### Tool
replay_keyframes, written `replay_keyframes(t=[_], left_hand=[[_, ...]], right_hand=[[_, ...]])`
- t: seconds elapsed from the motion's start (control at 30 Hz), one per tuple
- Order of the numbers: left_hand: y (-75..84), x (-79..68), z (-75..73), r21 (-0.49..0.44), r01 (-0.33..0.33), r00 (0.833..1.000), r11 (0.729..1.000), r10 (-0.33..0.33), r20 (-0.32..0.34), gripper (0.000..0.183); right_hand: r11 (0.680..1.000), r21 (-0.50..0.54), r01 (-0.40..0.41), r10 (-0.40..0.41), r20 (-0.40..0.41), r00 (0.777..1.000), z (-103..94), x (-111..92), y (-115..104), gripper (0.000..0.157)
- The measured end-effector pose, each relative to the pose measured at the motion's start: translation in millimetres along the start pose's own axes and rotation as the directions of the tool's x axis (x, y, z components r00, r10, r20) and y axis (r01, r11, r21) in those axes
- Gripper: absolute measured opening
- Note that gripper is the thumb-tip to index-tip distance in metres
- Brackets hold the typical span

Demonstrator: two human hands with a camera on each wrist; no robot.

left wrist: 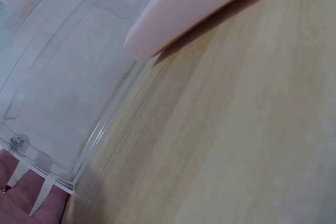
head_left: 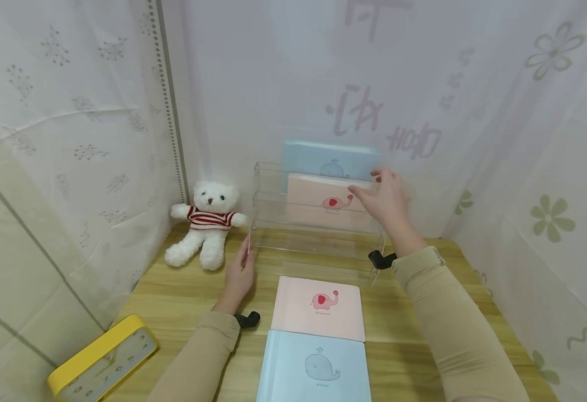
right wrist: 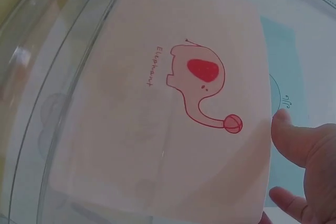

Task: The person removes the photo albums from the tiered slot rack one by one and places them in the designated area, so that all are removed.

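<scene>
Against the back wall stands a clear tiered rack [head_left: 293, 241] bearing two booklets. A pink elephant booklet [head_left: 305, 198] sits in a middle tier, with a blue whale booklet [head_left: 303, 156] higher behind it. My right hand [head_left: 389, 198] is at the pink booklet's upper right corner, thumb tip right at its top edge, fingers spread. In the right wrist view the pink booklet [right wrist: 131, 103] nearly fills the picture. My left hand [head_left: 238, 279] touches the rack's left side; its fingers [left wrist: 23, 198] show through the clear panel in the left wrist view.
On the wooden table [head_left: 404, 335] before the rack lie another pink elephant booklet [head_left: 298, 307] and a blue whale booklet [head_left: 293, 363], edge to edge. A white teddy bear [head_left: 210, 220] sits left of the rack. A yellow-framed clock [head_left: 104, 354] stands at the front left.
</scene>
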State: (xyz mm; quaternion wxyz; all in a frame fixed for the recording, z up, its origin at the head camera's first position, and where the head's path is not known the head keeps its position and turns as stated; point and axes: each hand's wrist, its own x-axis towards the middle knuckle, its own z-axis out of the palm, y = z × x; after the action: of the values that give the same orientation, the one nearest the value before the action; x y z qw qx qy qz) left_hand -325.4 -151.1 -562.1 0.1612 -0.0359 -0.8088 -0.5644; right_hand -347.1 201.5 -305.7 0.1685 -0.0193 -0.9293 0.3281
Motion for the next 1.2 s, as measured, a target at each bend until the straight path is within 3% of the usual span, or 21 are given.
replay_keyframes(t=[0.2, 0.37, 0.53, 0.7, 0.83, 0.93, 1.07, 1.13, 1.2], left_hand=[[-2.2, -1.2, 0.0, -0.009, 0.008, 1.000, 1.000, -0.008, 0.000, 0.056], [-5.6, -0.5, 0.2, -0.004, 0.005, 1.000, 1.000, -0.005, 0.007, 0.055], [-7.8, 1.1, 0.9, 0.003, -0.003, 1.000, 1.000, 0.003, 0.001, 0.055], [-9.2, 1.6, 2.1, 0.000, -0.005, 1.000, 1.000, 0.005, 0.004, 0.055], [-9.0, 1.6, 0.6, -0.009, -0.002, 1.000, 1.000, 0.002, 0.019, 0.055], [-8.8, 1.1, -0.3, -0.005, 0.003, 1.000, 1.000, -0.003, 0.008, 0.055], [-8.5, 1.8, -1.3, -0.010, 0.004, 1.000, 1.000, -0.004, 0.008, 0.056], [-8.5, 2.0, -1.0, -0.022, 0.000, 1.000, 1.000, 0.001, 0.029, 0.056], [-8.7, 1.8, -0.2, -0.033, -0.006, 0.999, 0.999, 0.007, 0.045, 0.056]], right_hand=[[0.999, -0.019, -0.046, 0.046, 0.019, 0.999, 0.1, 1.7, -0.5, 0.081], [0.999, 0.026, -0.018, 0.017, 0.020, 1.000, 1.2, 5.6, 1.9, 0.079], [0.994, -0.014, 0.107, -0.105, 0.089, 0.990, 1.4, 11.5, 7.3, 0.061], [0.957, -0.084, 0.278, -0.255, 0.215, 0.943, 5.9, 18.4, 11.3, 0.051], [0.930, -0.111, 0.351, -0.319, 0.236, 0.918, 14.5, 19.4, 11.7, 0.051], [0.944, -0.067, 0.324, -0.310, 0.170, 0.936, 22.9, 17.3, 10.4, 0.047], [0.967, 0.064, 0.246, -0.248, 0.018, 0.969, 30.7, 12.9, 5.6, 0.043], [0.963, 0.119, 0.240, -0.232, -0.076, 0.970, 29.5, 8.9, 3.1, 0.041], [0.951, 0.165, 0.261, -0.230, -0.185, 0.955, 24.5, 4.0, 1.2, 0.039]])
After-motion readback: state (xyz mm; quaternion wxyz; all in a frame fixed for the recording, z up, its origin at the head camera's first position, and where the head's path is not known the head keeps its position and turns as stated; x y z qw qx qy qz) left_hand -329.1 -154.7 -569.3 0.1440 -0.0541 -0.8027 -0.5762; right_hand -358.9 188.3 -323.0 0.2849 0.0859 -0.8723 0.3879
